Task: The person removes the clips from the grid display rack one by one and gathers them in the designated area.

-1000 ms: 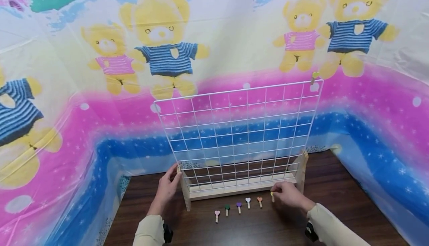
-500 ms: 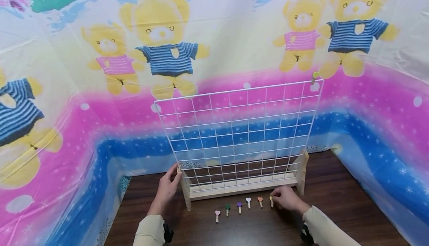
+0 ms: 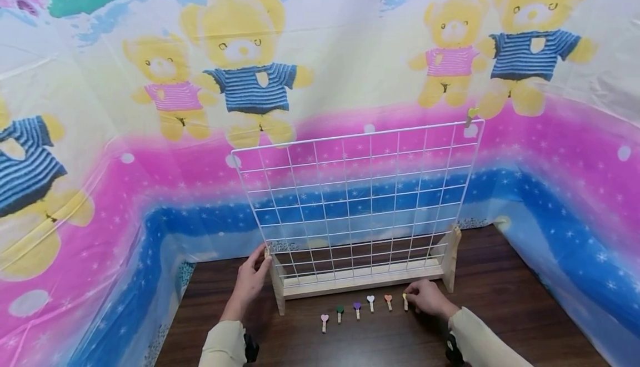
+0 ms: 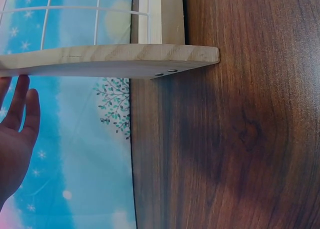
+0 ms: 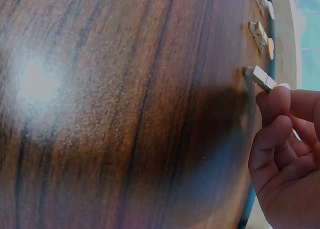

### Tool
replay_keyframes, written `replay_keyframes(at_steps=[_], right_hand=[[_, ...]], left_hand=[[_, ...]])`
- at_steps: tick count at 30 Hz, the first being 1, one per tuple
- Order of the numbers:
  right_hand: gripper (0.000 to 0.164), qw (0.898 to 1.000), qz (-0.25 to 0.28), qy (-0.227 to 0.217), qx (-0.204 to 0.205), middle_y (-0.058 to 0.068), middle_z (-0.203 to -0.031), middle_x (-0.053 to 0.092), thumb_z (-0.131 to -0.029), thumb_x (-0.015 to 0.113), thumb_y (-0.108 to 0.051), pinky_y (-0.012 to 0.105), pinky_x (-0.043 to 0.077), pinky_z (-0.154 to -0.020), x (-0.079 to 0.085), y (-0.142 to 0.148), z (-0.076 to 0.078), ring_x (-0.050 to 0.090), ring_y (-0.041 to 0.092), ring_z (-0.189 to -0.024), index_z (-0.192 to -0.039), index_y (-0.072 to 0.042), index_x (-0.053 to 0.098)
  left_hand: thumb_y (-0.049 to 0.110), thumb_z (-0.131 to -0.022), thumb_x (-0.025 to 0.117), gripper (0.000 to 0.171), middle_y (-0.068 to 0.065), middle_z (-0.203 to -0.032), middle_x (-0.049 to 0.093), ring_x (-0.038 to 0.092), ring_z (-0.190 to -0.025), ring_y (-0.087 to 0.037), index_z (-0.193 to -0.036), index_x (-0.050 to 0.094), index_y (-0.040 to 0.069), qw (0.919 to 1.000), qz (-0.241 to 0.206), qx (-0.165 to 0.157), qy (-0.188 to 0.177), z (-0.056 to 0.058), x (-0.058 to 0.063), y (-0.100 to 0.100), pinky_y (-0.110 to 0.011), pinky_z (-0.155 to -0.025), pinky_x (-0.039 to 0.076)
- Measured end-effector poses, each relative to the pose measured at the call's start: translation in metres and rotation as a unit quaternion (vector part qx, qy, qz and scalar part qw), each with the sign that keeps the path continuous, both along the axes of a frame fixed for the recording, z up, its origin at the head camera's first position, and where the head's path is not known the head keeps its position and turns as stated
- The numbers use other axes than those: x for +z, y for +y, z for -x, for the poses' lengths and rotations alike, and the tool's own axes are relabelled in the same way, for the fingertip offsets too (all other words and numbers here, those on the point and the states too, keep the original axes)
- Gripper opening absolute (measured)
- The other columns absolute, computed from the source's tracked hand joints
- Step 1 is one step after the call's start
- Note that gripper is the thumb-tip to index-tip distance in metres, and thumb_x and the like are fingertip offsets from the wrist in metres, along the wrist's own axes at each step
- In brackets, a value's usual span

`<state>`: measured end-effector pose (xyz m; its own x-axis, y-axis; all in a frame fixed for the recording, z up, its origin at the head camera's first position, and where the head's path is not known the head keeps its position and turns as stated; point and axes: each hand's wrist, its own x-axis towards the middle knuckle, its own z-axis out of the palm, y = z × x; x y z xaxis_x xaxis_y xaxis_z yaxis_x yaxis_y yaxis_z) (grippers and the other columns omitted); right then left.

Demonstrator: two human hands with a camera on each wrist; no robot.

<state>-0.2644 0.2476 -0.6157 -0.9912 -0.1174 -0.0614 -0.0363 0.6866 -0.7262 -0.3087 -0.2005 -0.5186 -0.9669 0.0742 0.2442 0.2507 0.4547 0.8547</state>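
My left hand (image 3: 251, 276) holds the left wooden end (image 4: 125, 59) of a white wire grid rack (image 3: 350, 206). In the left wrist view its fingertips touch the outer face of that wood; the thumb is out of sight there. My right hand (image 3: 428, 296) pinches a mini clothespin (image 5: 262, 78) by its yellow heart end, at table level, at the right end of a row. Left of it lie clothespins with orange (image 3: 388, 301), white (image 3: 371, 302), purple (image 3: 357, 309), green (image 3: 340, 314) and pink (image 3: 324, 322) hearts.
A yellow-green heart clothespin (image 3: 471, 116) is clipped on the rack's top bar near the right corner. The rack's wooden base (image 3: 362, 280) stands on the dark wood table (image 3: 370, 345), behind the row. A bear-print cloth (image 3: 345, 67) hangs at the back and sides.
My right hand has moved slightly toward me with the yellow-heart clothespin, bringing it level with the row. My left hand has kept its place on the rack.
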Motion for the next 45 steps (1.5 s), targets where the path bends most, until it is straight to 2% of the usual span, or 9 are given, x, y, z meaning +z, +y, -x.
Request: replay_keyframes(at_steps=[6,15,25,34,39,45], right_hand=[[0.005,1.000,0.011,0.011,0.001,-0.001,-0.066,0.058,-0.087,0.065,-0.003,0.028,0.044,-0.046,-0.004,0.000,0.000,0.052,0.014,-0.045,-0.084,-0.005,0.068],[0.006,1.000,0.013,0.020,0.003,-0.001,-0.069,0.059,-0.086,0.066,-0.002,0.029,0.044,-0.045,-0.008,0.000,0.003,0.052,0.015,-0.045,-0.081,-0.006,0.067],[0.007,1.000,0.011,0.025,0.005,-0.001,-0.068,0.059,-0.087,0.067,-0.006,0.028,0.044,-0.045,-0.009,0.001,0.004,0.052,0.014,-0.046,-0.081,-0.003,0.067],[0.010,0.999,0.001,0.031,0.006,-0.003,-0.070,0.059,-0.085,0.070,-0.012,0.027,0.045,-0.046,-0.012,0.004,0.005,0.053,0.012,-0.048,-0.083,-0.003,0.068],[0.004,0.997,-0.026,0.061,0.026,-0.001,-0.076,0.062,-0.085,0.069,-0.010,0.028,0.047,-0.052,-0.004,0.009,0.005,0.055,0.011,-0.056,-0.087,-0.006,0.069],[0.006,0.992,-0.061,0.101,0.041,-0.004,-0.084,0.064,-0.085,0.069,-0.010,0.030,0.048,-0.065,0.018,0.015,0.004,0.058,0.010,-0.074,-0.090,-0.008,0.070]], left_hand=[[0.021,-0.100,0.050,0.044,-0.020,-0.127,0.055,0.054,-0.112,-0.033,-0.141,0.044,0.007,1.0000,0.002,0.000,0.005,0.000,-0.001,0.001,-0.048,-0.088,0.047],[0.021,-0.100,0.050,0.044,-0.019,-0.129,0.054,0.054,-0.113,-0.032,-0.142,0.044,0.010,1.0000,0.000,-0.002,-0.007,-0.001,0.000,0.000,-0.048,-0.090,0.046],[0.022,-0.099,0.051,0.045,-0.020,-0.126,0.055,0.054,-0.111,-0.032,-0.141,0.044,0.008,1.0000,0.002,0.003,-0.006,-0.001,0.001,0.001,-0.047,-0.089,0.047],[0.021,-0.099,0.052,0.044,-0.019,-0.124,0.057,0.056,-0.109,-0.032,-0.141,0.045,0.010,1.0000,0.002,0.009,0.001,-0.001,-0.002,0.001,-0.047,-0.086,0.048],[0.023,-0.099,0.051,0.046,-0.020,-0.123,0.057,0.055,-0.110,-0.033,-0.142,0.043,0.008,0.9999,0.006,0.010,-0.008,0.000,0.000,0.000,-0.047,-0.087,0.048],[0.022,-0.099,0.051,0.046,-0.020,-0.123,0.057,0.055,-0.110,-0.033,-0.142,0.043,0.009,0.9999,0.005,0.009,-0.011,0.000,0.001,0.001,-0.047,-0.088,0.048]])
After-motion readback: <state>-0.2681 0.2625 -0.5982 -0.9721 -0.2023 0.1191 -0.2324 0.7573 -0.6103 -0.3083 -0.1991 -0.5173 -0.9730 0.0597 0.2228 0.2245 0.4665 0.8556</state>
